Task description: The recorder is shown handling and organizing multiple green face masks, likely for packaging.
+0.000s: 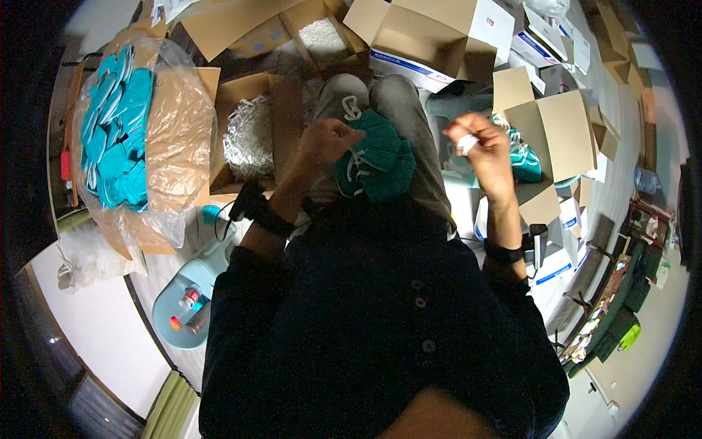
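Several flat teal fabric pieces, mask-like with white straps, lie in a pile on my lap. Beside the pile's left edge is my left hand, its fingers drawn together in a pinch; what they hold, if anything, is too small to tell. My right hand is raised apart from the pile, near an open carton with more teal pieces and white straps in it. Its fingers are curled and blurred. A small white patch shows at them, whether a held thing or a finger wrap I cannot tell.
On my left stands a plastic-lined carton heaped with teal pieces. Another box holds white elastic strips. Ahead are open cartons. A light blue bin with bottles sits at the lower left.
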`<action>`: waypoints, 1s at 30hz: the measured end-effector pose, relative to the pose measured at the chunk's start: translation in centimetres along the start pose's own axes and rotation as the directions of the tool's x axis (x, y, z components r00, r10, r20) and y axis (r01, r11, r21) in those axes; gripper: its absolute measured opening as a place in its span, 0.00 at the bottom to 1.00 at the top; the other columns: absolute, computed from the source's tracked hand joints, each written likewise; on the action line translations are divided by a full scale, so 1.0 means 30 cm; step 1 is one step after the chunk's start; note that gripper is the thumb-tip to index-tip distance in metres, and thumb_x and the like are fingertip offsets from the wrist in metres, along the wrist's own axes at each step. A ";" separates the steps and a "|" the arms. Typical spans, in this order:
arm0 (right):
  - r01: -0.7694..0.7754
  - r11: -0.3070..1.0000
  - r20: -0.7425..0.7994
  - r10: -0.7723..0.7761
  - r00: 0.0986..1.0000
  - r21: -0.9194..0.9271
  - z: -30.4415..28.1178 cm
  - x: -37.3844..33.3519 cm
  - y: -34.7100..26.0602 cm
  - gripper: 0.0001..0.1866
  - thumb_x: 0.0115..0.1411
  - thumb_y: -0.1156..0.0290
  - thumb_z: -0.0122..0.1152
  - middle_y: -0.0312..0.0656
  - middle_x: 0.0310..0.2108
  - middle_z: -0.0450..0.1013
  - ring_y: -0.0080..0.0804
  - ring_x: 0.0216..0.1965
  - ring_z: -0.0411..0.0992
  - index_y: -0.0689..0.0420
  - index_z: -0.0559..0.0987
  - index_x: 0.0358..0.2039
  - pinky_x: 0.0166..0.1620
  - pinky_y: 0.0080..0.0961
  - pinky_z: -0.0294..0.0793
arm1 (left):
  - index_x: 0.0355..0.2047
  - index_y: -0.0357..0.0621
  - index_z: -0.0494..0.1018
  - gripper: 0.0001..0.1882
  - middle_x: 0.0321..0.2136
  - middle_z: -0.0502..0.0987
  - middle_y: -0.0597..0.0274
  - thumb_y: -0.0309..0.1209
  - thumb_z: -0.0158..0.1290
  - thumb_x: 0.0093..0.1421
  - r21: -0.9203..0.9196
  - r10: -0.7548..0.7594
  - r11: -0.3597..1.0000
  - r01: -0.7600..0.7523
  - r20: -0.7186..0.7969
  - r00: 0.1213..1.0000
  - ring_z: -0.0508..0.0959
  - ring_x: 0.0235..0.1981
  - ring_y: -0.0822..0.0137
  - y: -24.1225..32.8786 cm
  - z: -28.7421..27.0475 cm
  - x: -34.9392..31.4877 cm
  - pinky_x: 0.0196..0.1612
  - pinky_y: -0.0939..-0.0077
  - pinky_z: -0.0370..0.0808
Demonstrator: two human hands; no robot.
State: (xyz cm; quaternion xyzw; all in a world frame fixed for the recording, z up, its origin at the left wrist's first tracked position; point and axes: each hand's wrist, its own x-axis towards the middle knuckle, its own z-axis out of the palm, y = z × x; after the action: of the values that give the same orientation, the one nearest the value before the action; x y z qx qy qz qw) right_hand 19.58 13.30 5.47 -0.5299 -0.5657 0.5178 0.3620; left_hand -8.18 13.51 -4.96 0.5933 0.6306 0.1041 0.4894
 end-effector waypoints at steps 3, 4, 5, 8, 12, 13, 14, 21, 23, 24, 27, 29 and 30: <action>-0.050 0.982 0.103 0.069 0.992 -0.180 0.040 0.006 0.095 0.07 0.58 0.72 0.62 0.30 0.23 0.70 0.15 0.25 0.65 0.61 0.77 0.27 0.29 0.15 0.63 | 0.35 0.34 0.72 0.21 0.28 0.76 0.46 0.40 0.60 0.51 0.173 0.247 0.966 -0.192 -0.404 0.881 0.78 0.34 0.51 -0.054 0.094 0.016 0.38 0.60 0.73; -0.064 0.982 0.122 0.086 0.989 -0.178 0.061 0.005 0.132 0.06 0.58 0.72 0.62 0.31 0.23 0.70 0.16 0.25 0.65 0.61 0.77 0.27 0.29 0.17 0.64 | 0.34 0.34 0.72 0.20 0.28 0.76 0.45 0.40 0.59 0.52 0.166 0.232 0.970 -0.178 -0.405 0.884 0.77 0.35 0.49 -0.060 0.104 0.022 0.39 0.59 0.73; -0.077 0.981 0.143 0.103 0.984 -0.176 0.074 0.004 0.158 0.06 0.57 0.72 0.62 0.31 0.22 0.70 0.17 0.25 0.65 0.61 0.77 0.28 0.29 0.18 0.65 | 0.33 0.34 0.72 0.19 0.28 0.76 0.45 0.40 0.58 0.54 0.159 0.216 0.974 -0.164 -0.406 0.888 0.77 0.35 0.48 -0.066 0.111 0.029 0.39 0.58 0.73; -0.143 0.953 0.140 0.185 0.973 -0.266 0.105 0.013 0.197 0.09 0.55 0.67 0.64 0.42 0.25 0.75 0.27 0.26 0.72 0.61 0.80 0.30 0.33 0.26 0.70 | 0.34 0.34 0.70 0.17 0.28 0.76 0.43 0.38 0.55 0.56 0.147 0.170 0.980 -0.131 -0.297 0.940 0.77 0.36 0.46 -0.081 0.107 0.051 0.39 0.56 0.72; -0.224 0.851 0.127 0.318 0.939 -0.475 0.152 0.056 0.313 0.18 0.52 0.62 0.67 0.46 0.27 0.76 0.29 0.27 0.73 0.65 0.78 0.34 0.31 0.27 0.72 | 0.35 0.33 0.70 0.14 0.29 0.76 0.41 0.36 0.51 0.59 0.191 0.160 0.975 -0.117 -0.229 0.960 0.77 0.36 0.44 -0.079 0.107 0.055 0.37 0.55 0.72; -0.200 0.856 0.100 0.278 0.955 -0.477 0.168 0.056 0.308 0.19 0.51 0.61 0.68 0.47 0.28 0.76 0.31 0.28 0.74 0.65 0.78 0.35 0.32 0.28 0.73 | 0.35 0.34 0.69 0.15 0.29 0.76 0.41 0.36 0.51 0.59 0.213 0.160 0.971 -0.111 -0.232 0.960 0.77 0.36 0.44 -0.072 0.105 0.052 0.38 0.54 0.72; -0.176 0.859 0.072 0.238 0.969 -0.481 0.191 0.056 0.303 0.21 0.49 0.60 0.69 0.47 0.28 0.76 0.33 0.29 0.74 0.65 0.78 0.35 0.32 0.29 0.73 | 0.36 0.34 0.69 0.15 0.30 0.76 0.41 0.36 0.51 0.60 0.234 0.160 0.967 -0.105 -0.234 0.959 0.77 0.36 0.44 -0.065 0.103 0.049 0.38 0.53 0.72; -0.125 0.807 0.011 0.160 0.987 -0.577 0.243 0.064 0.309 0.22 0.45 0.62 0.73 0.46 0.27 0.74 0.37 0.28 0.73 0.64 0.77 0.34 0.33 0.31 0.73 | 0.40 0.37 0.68 0.16 0.34 0.75 0.41 0.38 0.51 0.59 0.336 0.282 0.929 -0.157 -0.365 0.887 0.76 0.37 0.41 -0.051 0.126 0.076 0.40 0.49 0.71; -0.123 0.786 -0.004 0.151 0.988 -0.606 0.256 0.065 0.306 0.21 0.45 0.63 0.73 0.45 0.26 0.74 0.36 0.28 0.73 0.64 0.76 0.33 0.33 0.30 0.72 | 0.40 0.36 0.67 0.18 0.34 0.75 0.40 0.39 0.52 0.59 0.314 0.200 0.945 -0.088 -0.345 0.917 0.75 0.39 0.41 -0.050 0.120 0.096 0.41 0.49 0.71; -0.123 0.775 -0.013 0.147 0.989 -0.620 0.261 0.065 0.305 0.21 0.44 0.63 0.73 0.45 0.26 0.74 0.35 0.28 0.73 0.64 0.76 0.33 0.33 0.30 0.72 | 0.40 0.35 0.67 0.19 0.34 0.75 0.40 0.40 0.52 0.58 0.303 0.159 0.951 -0.054 -0.334 0.929 0.75 0.40 0.41 -0.050 0.116 0.106 0.41 0.49 0.71; -0.111 0.822 -0.018 0.122 0.992 -0.558 0.264 0.072 0.389 0.19 0.45 0.65 0.72 0.45 0.25 0.74 0.34 0.28 0.73 0.64 0.76 0.32 0.34 0.28 0.72 | 0.40 0.34 0.66 0.20 0.34 0.75 0.39 0.40 0.52 0.57 0.267 0.025 0.963 0.039 -0.234 0.972 0.75 0.41 0.41 -0.029 0.081 0.139 0.42 0.49 0.71; -0.104 0.868 -0.023 0.107 0.994 -0.485 0.278 0.076 0.349 0.17 0.46 0.67 0.71 0.45 0.25 0.75 0.33 0.29 0.73 0.64 0.76 0.32 0.34 0.28 0.72 | 0.39 0.35 0.67 0.19 0.34 0.75 0.39 0.40 0.52 0.57 0.377 0.208 0.922 -0.082 -0.306 0.929 0.75 0.41 0.42 -0.099 0.093 0.139 0.43 0.50 0.71; -0.101 0.888 -0.032 0.097 0.995 -0.448 0.278 0.069 0.324 0.16 0.47 0.69 0.70 0.45 0.26 0.75 0.33 0.29 0.73 0.64 0.76 0.32 0.34 0.27 0.72 | 0.39 0.35 0.67 0.19 0.34 0.75 0.39 0.40 0.52 0.57 0.397 0.234 0.913 -0.097 -0.313 0.920 0.76 0.41 0.42 -0.127 0.096 0.153 0.43 0.50 0.71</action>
State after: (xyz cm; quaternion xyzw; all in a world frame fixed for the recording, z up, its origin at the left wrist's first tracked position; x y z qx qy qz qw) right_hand 13.40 12.67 -5.93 -0.6294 -0.6406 0.3887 0.2055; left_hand -7.67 15.07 -11.38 0.6991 0.6628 0.1290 0.2352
